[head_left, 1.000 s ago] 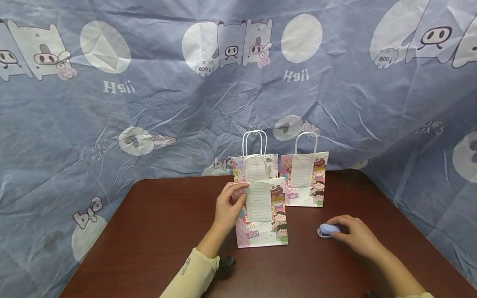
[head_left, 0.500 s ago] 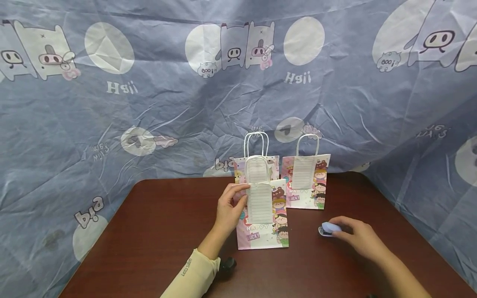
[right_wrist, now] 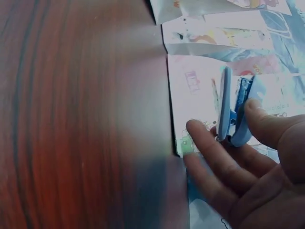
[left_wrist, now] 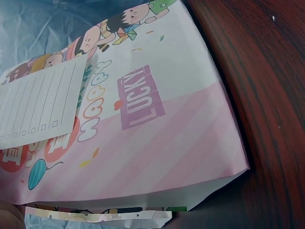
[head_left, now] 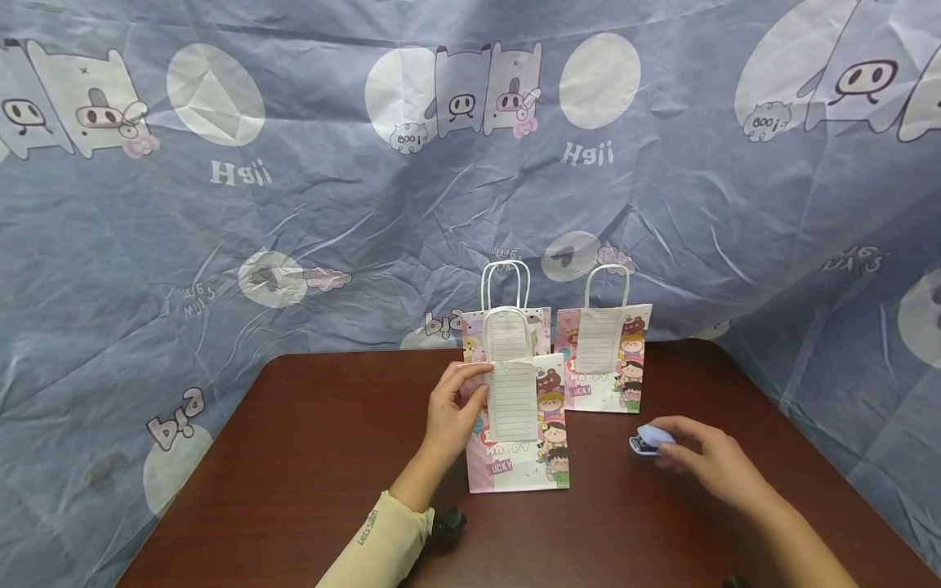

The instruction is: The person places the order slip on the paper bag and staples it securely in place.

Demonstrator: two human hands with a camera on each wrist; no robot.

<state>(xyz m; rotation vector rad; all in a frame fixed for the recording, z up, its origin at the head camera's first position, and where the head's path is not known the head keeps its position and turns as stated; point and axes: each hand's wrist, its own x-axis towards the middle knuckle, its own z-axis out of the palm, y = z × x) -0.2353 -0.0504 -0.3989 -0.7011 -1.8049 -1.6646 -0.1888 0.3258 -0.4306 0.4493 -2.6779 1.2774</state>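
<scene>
At the top edge of the front paper gift bag (head_left: 515, 469), my left hand (head_left: 450, 412) pinches the bag and a lined paper slip (head_left: 513, 404) lying against its front. The bag stands upright on the table, its white loop handle rising above. To the right, my right hand (head_left: 709, 457) holds a small light-blue stapler (head_left: 654, 439) just over the table. In the right wrist view the stapler (right_wrist: 245, 107) sits between thumb and fingers, its two arms spread apart. Only a sliver of the left hand shows at the corner of the left wrist view.
Behind the front bag stands a second gift bag (head_left: 542, 327), partly hidden, with a slip on it. A third gift bag (head_left: 603, 392) with a lined slip stands at the back right. A patterned blue cloth (head_left: 331, 204) hangs behind the dark wooden table (head_left: 331, 457).
My right hand has lifted the stapler slightly off the table and tilted it. The left hand keeps its pinch on the front bag. The head view has shifted a little.
</scene>
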